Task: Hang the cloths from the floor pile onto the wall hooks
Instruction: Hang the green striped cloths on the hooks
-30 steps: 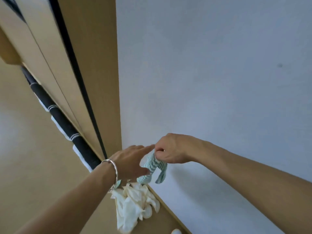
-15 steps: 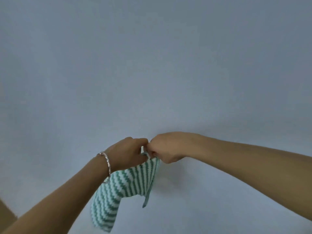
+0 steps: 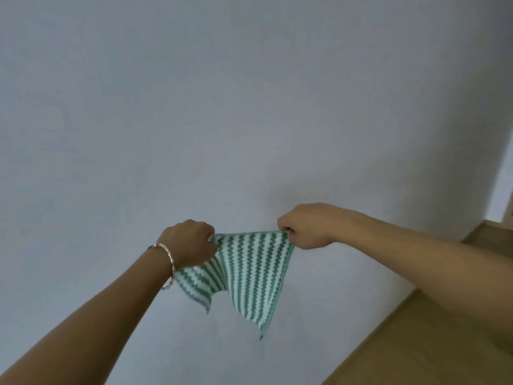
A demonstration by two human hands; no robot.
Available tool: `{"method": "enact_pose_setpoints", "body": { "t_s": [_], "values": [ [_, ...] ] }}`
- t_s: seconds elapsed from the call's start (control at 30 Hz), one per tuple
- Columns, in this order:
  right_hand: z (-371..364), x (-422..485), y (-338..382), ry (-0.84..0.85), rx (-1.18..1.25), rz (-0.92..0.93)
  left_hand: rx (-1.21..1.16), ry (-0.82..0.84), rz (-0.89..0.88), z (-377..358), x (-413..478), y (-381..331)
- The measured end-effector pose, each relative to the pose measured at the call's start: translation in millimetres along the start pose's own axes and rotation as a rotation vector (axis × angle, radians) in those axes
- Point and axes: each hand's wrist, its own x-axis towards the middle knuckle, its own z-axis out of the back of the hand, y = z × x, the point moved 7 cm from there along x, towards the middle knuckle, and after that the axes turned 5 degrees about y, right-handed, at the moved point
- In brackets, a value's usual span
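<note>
Green-and-white striped cloth (image 3: 249,270) hangs stretched between both grips: left hand (image 3: 188,244) and right hand (image 3: 306,226) each pinch a top corner, before a pale wall (image 3: 249,107); brown floor (image 3: 416,343) lower right.

Soft woven cloth (image 3: 251,269) — matt wall (image 3: 249,107), shiny metal bracelet (image 3: 169,259).

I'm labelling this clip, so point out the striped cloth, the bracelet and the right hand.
striped cloth (image 3: 251,269), head view, middle of the spread panel.
bracelet (image 3: 170,259), head view, band where it crosses the wrist.
right hand (image 3: 308,226), head view, back of the hand.
</note>
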Motion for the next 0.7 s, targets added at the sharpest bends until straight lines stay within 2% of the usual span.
{"method": "enact_pose_setpoints", "body": {
  "t_s": [0.17, 0.33, 0.47, 0.57, 0.7],
  "values": [
    [-46, -105, -150, 0.029, 0.064, -0.280, -0.105, -0.059, -0.194, 20, 54, -135],
    [-89, -209, -266, 0.022, 0.244, -0.491, -0.140, -0.010, -0.476, 36, 86, -311],
    [-120, -289, -316, -0.061, 0.470, -0.602, -0.143, -0.014, -0.662, 47, 99, -426],
    [-152, -339, -347, -0.136, 0.662, -0.715, -0.250, 0.027, -0.777, 45, 105, -503],
    [-182, -398, -387, -0.072, 0.766, -0.863, -0.421, 0.099, -0.926, 49, 112, -605]
  ]
}}
